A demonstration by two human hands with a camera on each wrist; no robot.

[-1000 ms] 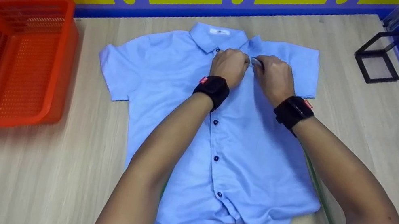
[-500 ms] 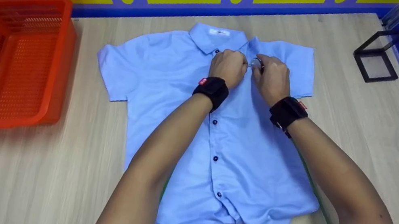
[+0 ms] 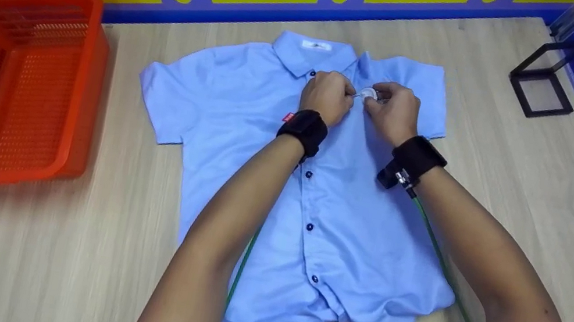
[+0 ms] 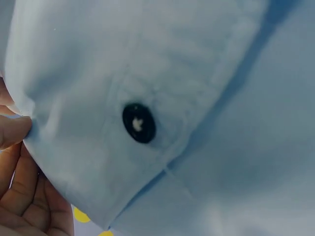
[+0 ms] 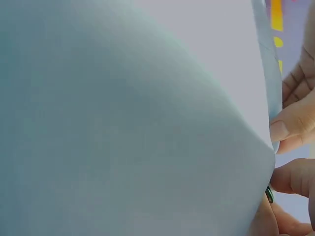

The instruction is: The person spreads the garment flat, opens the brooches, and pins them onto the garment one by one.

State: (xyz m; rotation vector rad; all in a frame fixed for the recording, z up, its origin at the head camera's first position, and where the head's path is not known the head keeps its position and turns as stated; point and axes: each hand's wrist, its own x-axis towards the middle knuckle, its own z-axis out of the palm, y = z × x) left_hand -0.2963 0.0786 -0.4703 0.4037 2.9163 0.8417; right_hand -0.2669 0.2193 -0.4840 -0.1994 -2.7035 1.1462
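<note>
A light blue short-sleeved shirt [image 3: 248, 113] lies spread out with its collar away from me. My left hand [image 3: 326, 97] pinches shirt fabric by the front opening, just below the collar. My right hand [image 3: 397, 114] holds a small round pale badge [image 3: 368, 93] between thumb and fingers. A thin pin-like line runs from the badge to the left fingertips. In the left wrist view, a dark button [image 4: 139, 123] sits on the shirt, and fingertips pinch the cloth at the left. Raised cloth fills most of the right wrist view and hides the badge's face.
An orange-red plastic basket [image 3: 86, 108] stands at the left of the wooden table [image 3: 118, 214]. A black wire-like frame [image 3: 541, 91] stands at the back right. Blue-purple walls with yellow marks enclose the back and right. Green cables [image 3: 448, 269] trail from the wrist bands.
My right hand has turned and shifted slightly, so the round badge shows more of its pale face. The far sleeve on the right has been drawn slightly inward. My left hand stays nearly still.
</note>
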